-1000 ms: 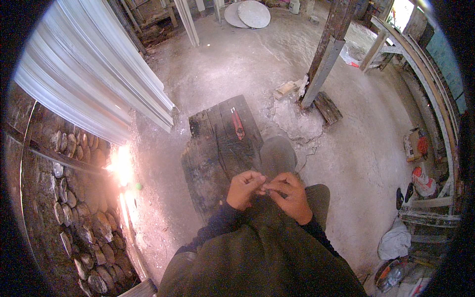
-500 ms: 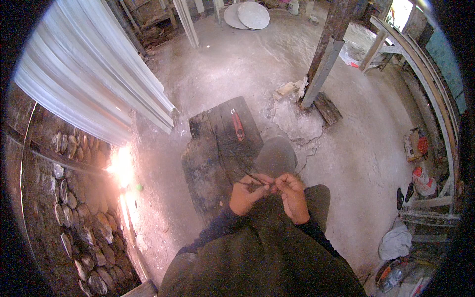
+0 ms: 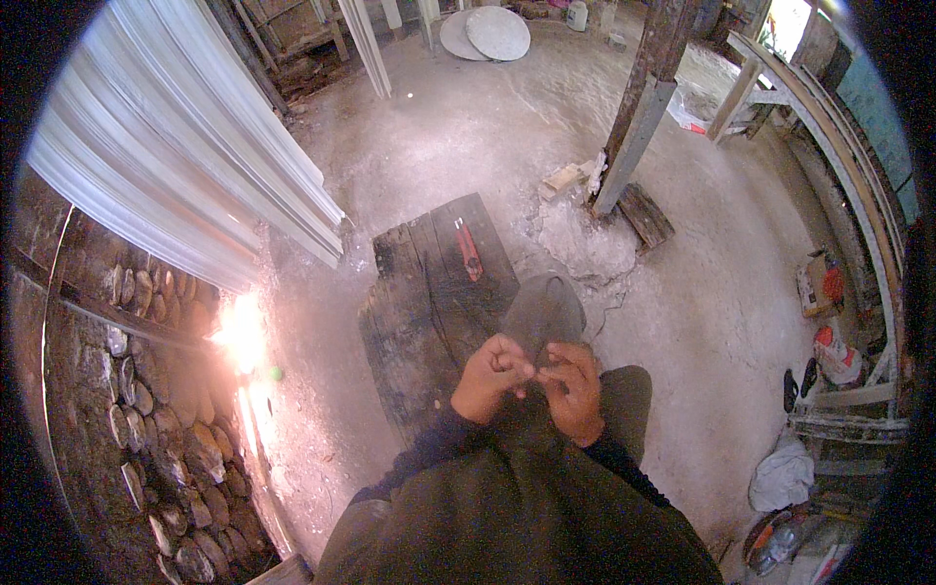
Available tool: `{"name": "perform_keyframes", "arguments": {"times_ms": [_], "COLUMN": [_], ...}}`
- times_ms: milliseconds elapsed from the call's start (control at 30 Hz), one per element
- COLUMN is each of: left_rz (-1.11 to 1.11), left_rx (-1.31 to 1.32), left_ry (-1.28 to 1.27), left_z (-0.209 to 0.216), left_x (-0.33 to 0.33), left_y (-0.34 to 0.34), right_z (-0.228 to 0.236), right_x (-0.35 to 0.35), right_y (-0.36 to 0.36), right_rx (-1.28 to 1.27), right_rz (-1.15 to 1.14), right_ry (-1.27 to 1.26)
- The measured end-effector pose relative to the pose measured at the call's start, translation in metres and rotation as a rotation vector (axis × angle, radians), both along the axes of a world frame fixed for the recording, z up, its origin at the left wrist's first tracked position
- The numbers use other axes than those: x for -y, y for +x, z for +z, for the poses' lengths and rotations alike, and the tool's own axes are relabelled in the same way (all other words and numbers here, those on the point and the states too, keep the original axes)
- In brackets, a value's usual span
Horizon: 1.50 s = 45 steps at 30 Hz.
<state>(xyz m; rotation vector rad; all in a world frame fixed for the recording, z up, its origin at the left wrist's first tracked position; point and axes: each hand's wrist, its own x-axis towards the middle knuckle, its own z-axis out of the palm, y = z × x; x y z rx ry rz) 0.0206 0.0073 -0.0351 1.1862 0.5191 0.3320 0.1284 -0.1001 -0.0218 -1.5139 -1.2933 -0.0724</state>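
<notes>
My left hand [image 3: 490,380] and my right hand [image 3: 571,392] are close together over my knees, fingertips nearly meeting. Both have curled fingers with thumb and forefinger pinched; whatever lies between them is too small to make out. Just beyond is a dark, worn wooden board [image 3: 405,317]. A slim red-handled tool [image 3: 470,255] with a pale metal tip rests on its far part. A thin dark strand [image 3: 426,283] runs along the board toward my left hand, but its near end is hard to follow.
White corrugated sheets [image 3: 185,146] lean at the left, above stacked rounded pieces [image 3: 200,448]. A wooden post [image 3: 643,107] rises from a rough concrete base [image 3: 585,234]. Two pale discs [image 3: 497,34] stand at the back. Bags [image 3: 780,478] and a timber frame [image 3: 858,185] line the right.
My fingers have shifted and curled differently, and the left hand has turned slightly. The dark strand that showed across my left fingers no longer shows there. The red tool stays in place.
</notes>
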Motion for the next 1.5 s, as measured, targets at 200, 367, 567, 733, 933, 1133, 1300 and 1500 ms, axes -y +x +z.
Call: {"name": "perform_keyframes", "arguments": {"times_ms": [200, 367, 567, 733, 933, 1133, 1300, 1500], "left_rz": [-0.103, -0.037, -0.003, 0.012, -0.054, 0.02, 0.231, 0.089], "left_rx": [0.007, -0.022, 0.093, 0.104, 0.024, 0.063, 0.2, -0.127], "left_ry": [-0.154, -0.092, 0.077, 0.327, 0.829, 0.509, 0.184, 0.765], "left_z": [0.001, 0.014, 0.017, 0.029, 0.034, 0.008, 0.029, 0.026], "left_x": [-0.007, -0.002, 0.007, 0.016, 0.012, 0.015, 0.023, 0.023], "left_y": [-0.003, -0.005, -0.003, -0.006, -0.012, -0.014, -0.011, -0.017], "right_z": [0.0, 0.001, -0.01, -0.011, -0.01, 0.004, 0.019, 0.021], "right_x": [0.003, 0.008, 0.012, 0.017, 0.015, 0.011, 0.011, 0.011], "right_y": [0.006, 0.005, 0.004, 0.004, 0.014, 0.001, 0.005, 0.005], "right_rx": [-0.017, -0.028, -0.123, -0.446, -1.336, -0.974, -0.638, -0.405], "right_rz": [0.238, 0.205, 0.138, 0.103, 0.426, 0.172, 0.189, 0.087], "right_ry": [0.005, -0.027, 0.044, -0.228, -0.352, -0.364, -0.345, -0.299]}}
